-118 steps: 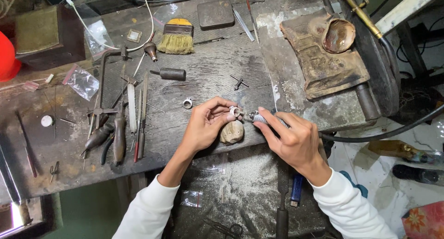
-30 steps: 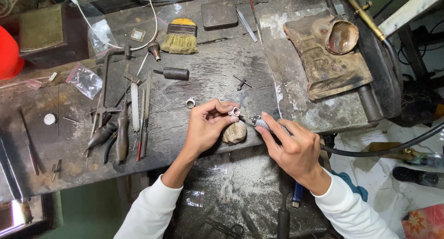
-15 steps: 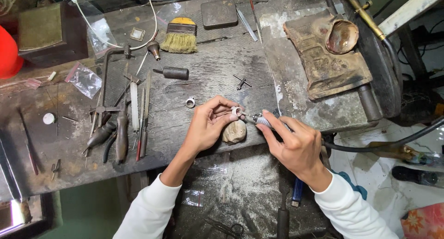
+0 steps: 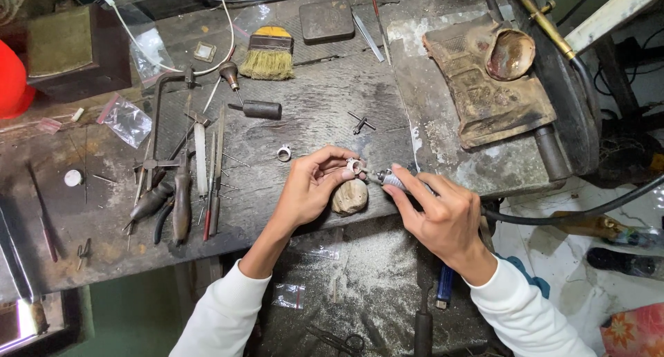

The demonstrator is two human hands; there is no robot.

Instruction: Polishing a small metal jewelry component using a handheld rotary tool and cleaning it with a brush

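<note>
Ring, small and silvery, sits pinched at the tips of the left hand, right at the front edge of the workbench above a rounded wooden peg that juts out from that edge. Compared with the views from a few seconds back, very little has changed: the left hand has kept the same pose over the peg, and the right hand has only shifted slightly, so the tool tip is now pressed in against the ring. In my judgement the work on the ring is under way and steady, not starting or ending.

Going left to right: near the left end of the bench lie files and pliers in a loose row, with a second, loose ring just beyond them, well apart from the hands. The left fingers are curled closed, thumb and forefinger clamping the ring from both sides, its opening turned toward the right. The ring rests just above the peg; whether it touches it I cannot tell. The right hand is wrapped shut around a slim rotary handpiece, held like a pen, its dark hose trailing off to the right. Toward the back edge lies a brush.
</note>
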